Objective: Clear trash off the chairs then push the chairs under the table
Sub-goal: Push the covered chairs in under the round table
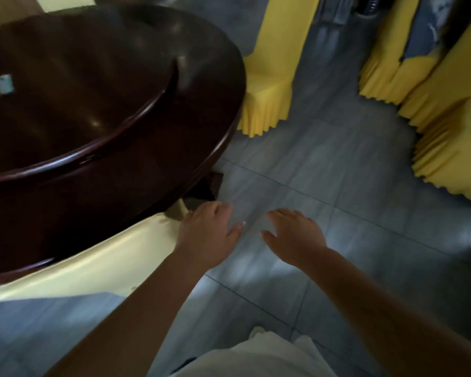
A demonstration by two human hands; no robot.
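A round dark wooden table (136,170) with a raised inner turntable fills the upper left. A chair in a pale cream cover (93,265) sits tucked under the table's near edge, only its back top showing. My left hand (207,235) hovers at the chair back's right end, fingers spread, holding nothing. My right hand (294,235) is beside it over the floor, also open and empty. A yellow-covered chair (272,66) stands against the table's far right side. A small pale scrap (4,83) lies on the turntable.
More yellow-skirted chairs (441,110) stand at the right, some with blue denim clothing draped on them (424,31). Grey tiled floor (324,164) lies between them and the table. My white clothing and a shoe (256,349) show at the bottom.
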